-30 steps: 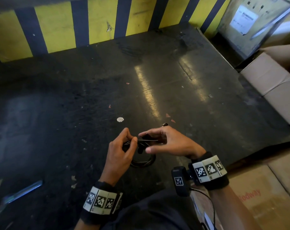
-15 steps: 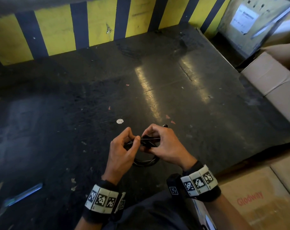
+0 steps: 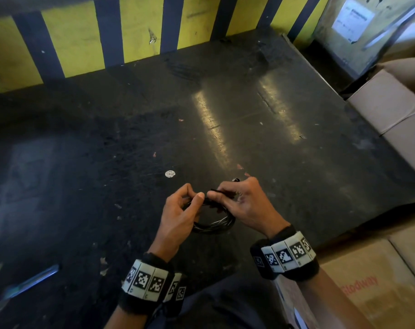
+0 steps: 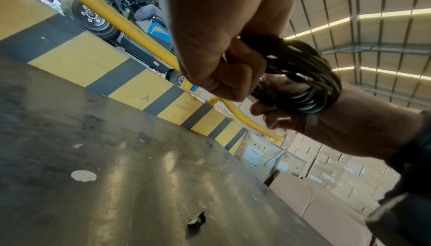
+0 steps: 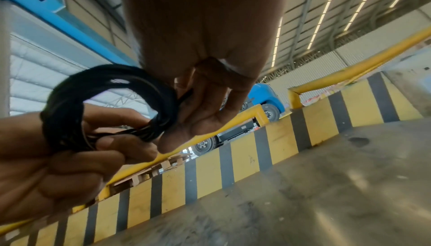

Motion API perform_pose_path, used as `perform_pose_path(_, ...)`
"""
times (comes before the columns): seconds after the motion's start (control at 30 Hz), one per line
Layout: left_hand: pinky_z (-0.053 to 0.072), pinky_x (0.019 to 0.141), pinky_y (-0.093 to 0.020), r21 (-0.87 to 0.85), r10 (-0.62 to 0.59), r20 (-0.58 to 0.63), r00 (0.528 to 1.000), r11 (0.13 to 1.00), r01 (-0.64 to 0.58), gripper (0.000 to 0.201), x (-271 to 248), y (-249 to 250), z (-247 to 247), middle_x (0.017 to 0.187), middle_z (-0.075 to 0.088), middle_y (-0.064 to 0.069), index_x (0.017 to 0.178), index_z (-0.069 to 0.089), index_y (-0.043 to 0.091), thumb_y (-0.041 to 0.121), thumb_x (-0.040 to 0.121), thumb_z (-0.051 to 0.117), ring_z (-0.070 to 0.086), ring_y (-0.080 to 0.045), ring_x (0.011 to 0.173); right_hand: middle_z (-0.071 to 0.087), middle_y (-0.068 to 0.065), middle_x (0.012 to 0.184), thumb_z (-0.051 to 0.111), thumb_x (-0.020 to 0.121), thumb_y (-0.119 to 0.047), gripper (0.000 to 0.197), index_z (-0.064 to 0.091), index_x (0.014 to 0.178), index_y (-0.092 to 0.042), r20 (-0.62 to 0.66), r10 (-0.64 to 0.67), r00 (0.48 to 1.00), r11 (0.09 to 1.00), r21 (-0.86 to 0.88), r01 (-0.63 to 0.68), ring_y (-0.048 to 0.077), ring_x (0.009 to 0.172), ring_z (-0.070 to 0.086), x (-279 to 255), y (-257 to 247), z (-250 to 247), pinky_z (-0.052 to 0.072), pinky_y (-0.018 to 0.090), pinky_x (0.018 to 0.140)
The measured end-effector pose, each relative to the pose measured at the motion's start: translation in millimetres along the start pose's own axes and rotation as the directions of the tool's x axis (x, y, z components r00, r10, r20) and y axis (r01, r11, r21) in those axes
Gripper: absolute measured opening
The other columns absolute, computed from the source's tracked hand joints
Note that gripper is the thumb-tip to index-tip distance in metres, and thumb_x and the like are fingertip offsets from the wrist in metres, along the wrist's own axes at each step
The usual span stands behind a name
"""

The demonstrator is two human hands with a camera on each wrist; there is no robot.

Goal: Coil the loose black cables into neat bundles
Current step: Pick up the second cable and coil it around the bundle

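A black cable coil (image 3: 213, 225) of several loops hangs between both hands above the dark platform (image 3: 273, 143). My left hand (image 3: 180, 210) pinches the coil's top left between thumb and fingers. My right hand (image 3: 239, 200) curls its fingers round the coil's top right, with the cable's free end (image 3: 236, 179) poking out past the knuckles. In the left wrist view the coil (image 4: 303, 76) sits between the left hand (image 4: 224, 62) and the right hand (image 4: 291, 113). In the right wrist view the coil (image 5: 104, 102) loops round the left fingers (image 5: 109, 145), and the right hand (image 5: 205, 106) grips its side.
A yellow and black striped barrier (image 3: 83, 39) bounds the platform at the back. Cardboard boxes (image 3: 396, 108) stand at the right and another box (image 3: 367, 288) lies by my right forearm. A small white disc (image 3: 170, 173) and paper scraps lie on the platform ahead of the hands.
My right hand has closed in from an open, spread pose onto the coil's top. The left hand has kept its pinch and the coil has stayed in place.
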State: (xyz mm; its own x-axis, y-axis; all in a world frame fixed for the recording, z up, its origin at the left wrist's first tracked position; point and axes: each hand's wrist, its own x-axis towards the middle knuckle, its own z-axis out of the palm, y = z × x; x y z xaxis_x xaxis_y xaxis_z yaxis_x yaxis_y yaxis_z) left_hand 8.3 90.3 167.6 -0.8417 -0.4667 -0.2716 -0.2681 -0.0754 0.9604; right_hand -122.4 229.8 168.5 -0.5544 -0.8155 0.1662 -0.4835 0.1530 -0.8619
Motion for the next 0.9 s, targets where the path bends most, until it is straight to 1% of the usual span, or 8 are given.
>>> perform_pose_path(0.17, 0.047, 0.058, -0.027, 0.165, 0.043, 0.083, 0.996, 0.985, -0.057, 0.014, 7.9, -11.2, -1.9, 0.068, 0.061, 0.003, 0.092, 0.056, 0.015, 0.022, 0.103, 0.052, 0.056, -0.008, 0.060, 0.067, 0.003, 0.060, 0.066, 0.097, -0.034, 0.031, 0.072, 0.075, -0.013, 0.015, 0.056, 0.998, 0.997, -0.050, -0.056, 0.017, 0.053, 0.062, 5.7, 15.6, 0.7, 0.051, 0.042, 0.055)
perform_pose_path(0.3, 0.056, 0.060, -0.028, 0.418, 0.039, 0.145, 0.989, 0.903, -0.097, 0.005, 15.8, -18.4, -6.3, 0.080, 0.069, -0.001, 0.093, 0.060, 0.026, 0.025, 0.098, 0.062, 0.066, -0.007, 0.067, 0.068, -0.001, 0.061, 0.052, 0.094, -0.058, 0.041, 0.071, 0.077, -0.025, 0.085, 0.107, 0.991, 0.966, -0.245, -0.083, 0.014, 0.060, 0.066, 12.0, 29.5, -8.4, 0.053, 0.057, 0.086)
perform_pose_path(0.4, 0.061, 0.064, -0.029, 0.461, -0.016, 0.135, 0.991, 0.886, -0.048, 0.006, 22.7, -18.3, -8.2, 0.085, 0.074, 0.000, 0.089, 0.066, 0.025, 0.026, 0.091, 0.072, 0.073, -0.009, 0.072, 0.071, -0.003, 0.070, 0.051, 0.094, -0.058, 0.042, 0.075, 0.080, -0.026, 0.136, 0.104, 0.985, 0.956, -0.286, -0.062, 0.012, 0.067, 0.067, 15.8, 37.0, -10.6, 0.053, 0.052, 0.085)
perform_pose_path(0.5, 0.051, 0.048, -0.018, 0.380, -0.117, 0.081, 0.990, 0.922, 0.078, 0.007, 30.8, -20.9, -8.6, 0.081, 0.073, -0.004, 0.091, 0.068, 0.019, 0.024, 0.091, 0.073, 0.066, -0.003, 0.054, 0.074, -0.005, 0.079, 0.048, 0.096, -0.058, 0.047, 0.078, 0.084, -0.025, 0.146, 0.223, 0.964, 0.961, -0.200, -0.192, 0.011, 0.076, 0.070, 18.0, 52.0, -6.8, 0.048, 0.042, 0.091)
perform_pose_path(0.57, 0.047, 0.045, -0.016, 0.356, -0.164, 0.036, 0.986, 0.924, 0.141, 0.010, 33.3, -26.0, -10.7, 0.083, 0.072, -0.005, 0.094, 0.067, 0.016, 0.024, 0.091, 0.073, 0.062, -0.003, 0.048, 0.078, -0.005, 0.090, 0.045, 0.101, -0.050, 0.044, 0.079, 0.098, -0.023, 0.115, 0.348, 0.930, 0.935, -0.112, -0.336, 0.004, 0.082, 0.070, 19.1, 67.1, -5.6, 0.049, 0.031, 0.089)
perform_pose_path(0.63, 0.048, 0.046, -0.017, 0.342, -0.213, -0.013, 0.977, 0.917, 0.204, 0.013, 36.1, -33.8, -13.2, 0.085, 0.072, -0.006, 0.096, 0.067, 0.017, 0.027, 0.090, 0.073, 0.062, -0.006, 0.050, 0.077, -0.005, 0.102, 0.048, 0.104, -0.039, 0.032, 0.075, 0.111, -0.023, 0.033, 0.455, 0.890, 0.869, -0.236, -0.435, -0.001, 0.086, 0.064, 18.9, 88.8, -6.0, 0.046, 0.028, 0.087)
perform_pose_path(0.77, 0.049, 0.047, -0.018, 0.321, -0.279, -0.100, 0.955, 0.899, 0.296, 0.011, 41.4, -51.7, -21.0, 0.091, 0.072, -0.007, 0.097, 0.065, 0.019, 0.027, 0.092, 0.071, 0.064, -0.010, 0.055, 0.072, -0.001, 0.115, 0.063, 0.095, -0.021, 0.026, 0.068, 0.120, -0.023, -0.165, 0.592, 0.789, 0.688, -0.406, -0.601, 0.019, 0.107, 0.069, 14.8, 135.3, 1.1, 0.053, 0.033, 0.089)
perform_pose_path(0.9, 0.050, 0.045, -0.022, 0.305, -0.304, -0.173, 0.937, 0.888, 0.344, 0.008, 43.7, -68.2, -27.2, 0.089, 0.073, -0.009, 0.094, 0.066, 0.018, 0.024, 0.093, 0.071, 0.063, -0.010, 0.050, 0.063, 0.001, 0.119, 0.057, 0.090, -0.001, 0.039, 0.069, 0.119, -0.025, -0.218, 0.501, 0.837, 0.711, -0.447, -0.542, 0.024, 0.114, 0.061, 20.2, 162.8, 16.8, 0.057, 0.041, 0.089)
